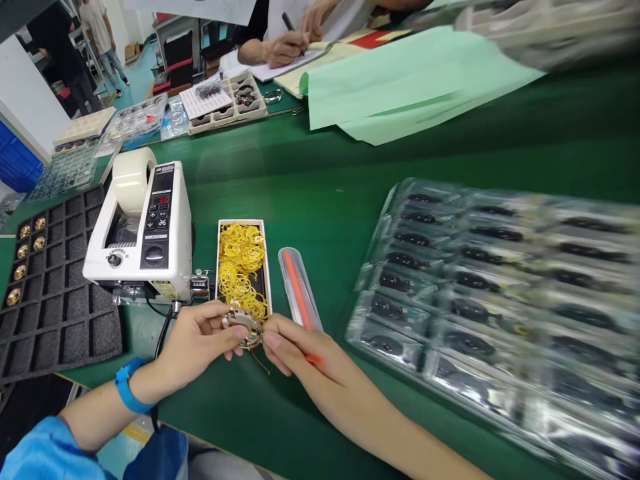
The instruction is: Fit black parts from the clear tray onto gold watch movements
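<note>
My left hand [203, 337], with a blue watch-like band on its wrist, pinches a small round metal part [245, 328] that looks like an open ring with components inside. A thin wire [261, 363] dangles from the part. My right hand [293, 347] is closed with its fingertips at the part's right edge. An orange end of a slim tool [314, 359] shows at that hand; the tool's tip is hidden by the fingers. Just beyond the hands is a white box [219, 260] of coiled yellow wires [243, 257]. Beside it lies a clear plastic case [305, 293] with an orange strip.
A white tape dispenser [167, 253] and a black foam tray [65, 327] with several gold parts stand left. Stacked clear trays [430, 370] of bagged dark parts fill the right. Green sheets [400, 87] lie across the table, near a co-worker's writing hand [285, 50].
</note>
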Demonstrator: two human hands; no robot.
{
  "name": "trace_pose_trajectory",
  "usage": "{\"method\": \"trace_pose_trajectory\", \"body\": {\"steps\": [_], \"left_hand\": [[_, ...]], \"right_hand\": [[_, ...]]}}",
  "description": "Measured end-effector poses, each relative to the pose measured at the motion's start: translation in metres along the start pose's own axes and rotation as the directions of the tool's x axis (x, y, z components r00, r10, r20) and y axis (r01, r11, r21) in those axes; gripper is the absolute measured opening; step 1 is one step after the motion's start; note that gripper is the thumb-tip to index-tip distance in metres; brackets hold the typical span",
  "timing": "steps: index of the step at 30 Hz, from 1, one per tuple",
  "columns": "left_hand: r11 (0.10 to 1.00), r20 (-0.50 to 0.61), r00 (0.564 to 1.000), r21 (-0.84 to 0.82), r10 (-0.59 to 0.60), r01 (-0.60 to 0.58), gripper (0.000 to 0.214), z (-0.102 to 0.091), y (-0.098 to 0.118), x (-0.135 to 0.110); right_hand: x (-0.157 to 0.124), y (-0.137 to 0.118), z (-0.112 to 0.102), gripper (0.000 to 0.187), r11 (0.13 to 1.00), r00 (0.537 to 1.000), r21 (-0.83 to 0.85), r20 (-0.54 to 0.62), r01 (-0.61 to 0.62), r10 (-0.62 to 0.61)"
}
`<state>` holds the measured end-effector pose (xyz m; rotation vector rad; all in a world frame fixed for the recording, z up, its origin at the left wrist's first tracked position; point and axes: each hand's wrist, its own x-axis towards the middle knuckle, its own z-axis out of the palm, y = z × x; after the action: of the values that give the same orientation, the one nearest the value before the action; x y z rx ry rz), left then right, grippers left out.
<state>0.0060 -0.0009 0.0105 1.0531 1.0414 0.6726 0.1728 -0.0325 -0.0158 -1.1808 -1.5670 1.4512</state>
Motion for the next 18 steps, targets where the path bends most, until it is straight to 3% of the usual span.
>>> {"method": "trace_pose_trajectory", "body": {"steps": [4,10,13,15,18], "left_hand": [[1.0,-0.019,1.0,0.016,-0.007,0.007,0.045,-0.001,-0.002,-0.001],[0.993,-0.095,0.995,0.116,0.042,-0.031,0.045,-0.001,-0.004,0.0],[0.942,-0.153,0.964,0.29,0.219,-0.168,0.032,-0.002,-0.01,-0.002],[0.796,-0.125,0.881,0.501,0.457,-0.341,0.02,-0.003,-0.016,-0.004],[0.429,0.098,0.719,0.744,0.688,-0.512,0.027,-0.005,-0.029,-0.007]], "right_hand": [[0.002,-0.002,0.0,0.057,0.998,0.998,0.053,-0.038,-0.046,0.048],[0.0,-0.008,-0.003,0.059,0.999,0.984,0.025,-0.178,0.02,-0.015],[-0.003,-0.011,-0.003,0.06,0.997,0.989,0.079,-0.147,-0.022,0.033],[-0.003,-0.012,-0.001,0.058,0.973,0.992,0.203,-0.051,-0.106,0.119],[-0.001,-0.014,0.003,0.053,0.859,0.965,0.44,0.111,-0.261,0.236]]}}
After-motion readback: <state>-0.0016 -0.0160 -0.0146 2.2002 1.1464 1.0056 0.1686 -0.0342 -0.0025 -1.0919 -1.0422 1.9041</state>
